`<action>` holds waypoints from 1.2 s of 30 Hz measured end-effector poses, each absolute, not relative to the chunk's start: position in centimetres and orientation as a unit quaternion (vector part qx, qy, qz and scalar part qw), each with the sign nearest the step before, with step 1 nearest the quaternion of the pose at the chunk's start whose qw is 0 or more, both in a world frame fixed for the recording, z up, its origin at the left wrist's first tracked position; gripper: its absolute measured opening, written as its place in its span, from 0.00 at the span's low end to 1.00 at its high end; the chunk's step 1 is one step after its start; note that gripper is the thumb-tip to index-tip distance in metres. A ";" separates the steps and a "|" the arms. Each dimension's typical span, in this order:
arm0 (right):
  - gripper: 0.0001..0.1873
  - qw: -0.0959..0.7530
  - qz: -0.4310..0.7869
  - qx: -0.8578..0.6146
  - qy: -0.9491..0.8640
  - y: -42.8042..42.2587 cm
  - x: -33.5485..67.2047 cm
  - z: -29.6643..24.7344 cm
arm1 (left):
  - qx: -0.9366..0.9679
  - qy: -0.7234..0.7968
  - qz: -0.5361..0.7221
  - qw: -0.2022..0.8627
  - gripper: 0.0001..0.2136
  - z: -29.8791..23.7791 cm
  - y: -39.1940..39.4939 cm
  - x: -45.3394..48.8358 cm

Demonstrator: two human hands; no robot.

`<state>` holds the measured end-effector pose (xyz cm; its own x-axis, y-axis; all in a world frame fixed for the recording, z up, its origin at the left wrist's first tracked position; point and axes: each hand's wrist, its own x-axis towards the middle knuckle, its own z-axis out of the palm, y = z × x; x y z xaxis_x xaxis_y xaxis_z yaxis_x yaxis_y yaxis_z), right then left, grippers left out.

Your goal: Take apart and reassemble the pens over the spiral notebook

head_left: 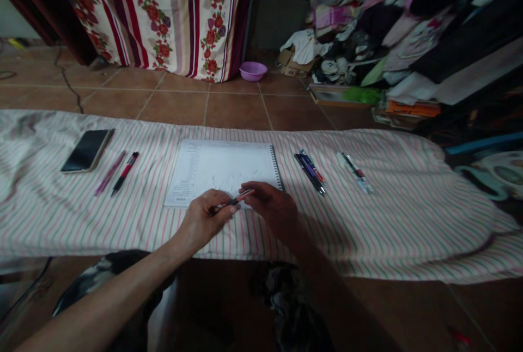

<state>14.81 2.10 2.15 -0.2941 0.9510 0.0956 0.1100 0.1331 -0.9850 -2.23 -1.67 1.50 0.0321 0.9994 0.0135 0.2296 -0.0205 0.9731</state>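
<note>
A dark pen with a reddish end [241, 197] is held slantwise between my hands, over the near edge of a spiral-bound sketchbook [232, 164]. My left hand [208, 211] is closed around the pen's dark end. The fingers of my right hand [272, 205] pinch its reddish end. Faint pencil-like marks show on the white page, whose near edge is partly hidden by my hands. Right of the book lie several pens [311, 173], with a slimmer group of pens [357, 172] farther right. To the left rest a red and black pen [125, 173] and a pinkish pen [110, 173].
A smartphone [87, 150] lies at the left on the striped cloth [408, 205] covering the low table. Beyond it are a floral curtain [171, 14], a purple basin [253, 71] on the tiled floor and a heap of clothes [339, 8]. Coiled material [506, 169] sits far right.
</note>
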 end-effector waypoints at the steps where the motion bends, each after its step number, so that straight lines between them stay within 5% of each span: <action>1: 0.08 0.408 0.484 -0.426 -0.647 2.0 15.0 2.2 | 0.583 0.538 0.430 0.431 0.08 1.5 -1.7 -2.4; 12: 0.14 0.237 0.200 -0.402 -0.862 0.4 15.6 2.8 | 0.777 0.510 0.268 0.252 0.14 2.1 -2.5 -4.3; 20: 0.13 0.219 0.165 -0.402 -0.873 -1.7 14.7 2.3 | 0.857 0.423 0.282 0.086 0.13 2.7 -3.0 -4.8; 24: 0.17 0.211 0.283 -0.438 -0.827 -2.8 14.2 1.5 | 0.879 0.392 0.270 0.014 0.10 2.8 -3.7 -5.1; 31: 0.24 0.142 0.748 -0.436 -0.481 -2.6 13.3 0.7 | 0.921 0.333 0.199 0.034 0.12 2.7 -4.6 -6.2; 36: 0.22 0.132 0.838 -0.394 -0.353 -2.2 13.0 1.5 | 0.931 0.317 0.183 0.021 0.15 2.9 -4.6 -6.2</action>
<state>13.05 -2.24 1.52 -0.6547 0.4999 -0.5670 0.0559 -0.7161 -0.6958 -6.17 -4.64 2.90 0.7326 0.5968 0.3273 0.5818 -0.7986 0.1541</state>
